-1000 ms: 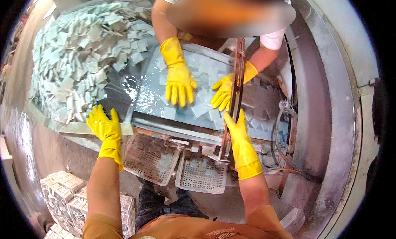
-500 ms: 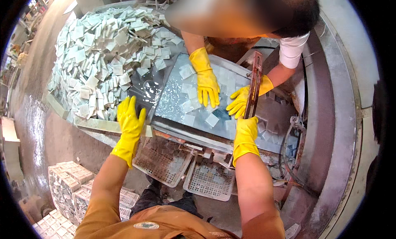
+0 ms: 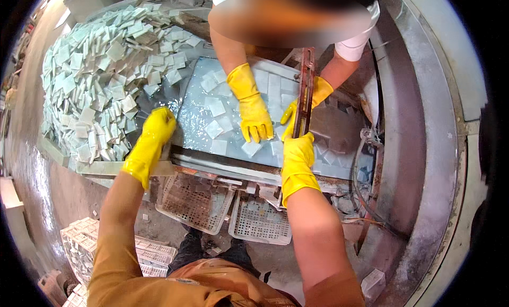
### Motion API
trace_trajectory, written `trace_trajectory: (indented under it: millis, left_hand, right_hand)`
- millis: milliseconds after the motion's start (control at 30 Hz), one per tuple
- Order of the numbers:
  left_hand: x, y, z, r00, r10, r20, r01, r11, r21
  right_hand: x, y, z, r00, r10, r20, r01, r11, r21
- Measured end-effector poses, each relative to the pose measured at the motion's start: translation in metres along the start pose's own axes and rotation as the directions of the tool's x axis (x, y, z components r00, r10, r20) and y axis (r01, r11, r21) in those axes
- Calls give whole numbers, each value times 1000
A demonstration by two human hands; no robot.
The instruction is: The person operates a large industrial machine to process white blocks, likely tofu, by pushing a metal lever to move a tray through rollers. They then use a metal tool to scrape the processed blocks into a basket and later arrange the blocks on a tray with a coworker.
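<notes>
My right hand [image 3: 298,154], in a yellow rubber glove, is closed around the near end of a slotted reddish-brown metal bar [image 3: 305,90] over the work surface. My left hand [image 3: 155,131], gloved alike, is curled at the surface's left end beside the tile heap. Whether anything is inside its fingers is hidden. Pale square tiles [image 3: 213,128] lie scattered on the wet grey-blue work surface [image 3: 196,135]. Across from me, another person's yellow-gloved hand [image 3: 255,116] rests among the tiles, and their other gloved hand [image 3: 289,113] is partly hidden behind the bar.
A large heap of pale green tiles [image 3: 90,84] fills the left, edged by a low board [image 3: 98,167]. Two perforated plastic baskets [image 3: 193,201] [image 3: 260,219] sit below the near edge. Stacked tile crates [image 3: 79,238] stand lower left. A dark hose [image 3: 354,174] curves at the right.
My left hand's spread fingers have curled in at the dark wet area. My right hand keeps its hold on the bar. The other person's hands have shifted over the tiles; the whole view has shifted.
</notes>
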State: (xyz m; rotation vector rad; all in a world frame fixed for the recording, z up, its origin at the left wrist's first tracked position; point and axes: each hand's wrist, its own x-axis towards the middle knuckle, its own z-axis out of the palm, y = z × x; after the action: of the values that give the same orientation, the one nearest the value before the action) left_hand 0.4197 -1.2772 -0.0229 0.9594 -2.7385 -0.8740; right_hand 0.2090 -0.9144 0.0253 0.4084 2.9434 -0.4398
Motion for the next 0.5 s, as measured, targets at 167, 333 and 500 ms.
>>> trace_trajectory:
  millis: [167,333,500]
  left_hand:
    - [-117,78,-10,924,330,195,-350,933,79]
    - [-62,111,15,841,536,-75,-532,844,60]
    - [-7,103,115,876,421,-233,-455,884,-112]
  right_hand:
    - [5,10,14,991,-46,-128,51,998,38]
    - [-5,-2,-11,999,32,18,-33,999,6]
    - [-8,-6,-28,975,128,182,-142,988,66]
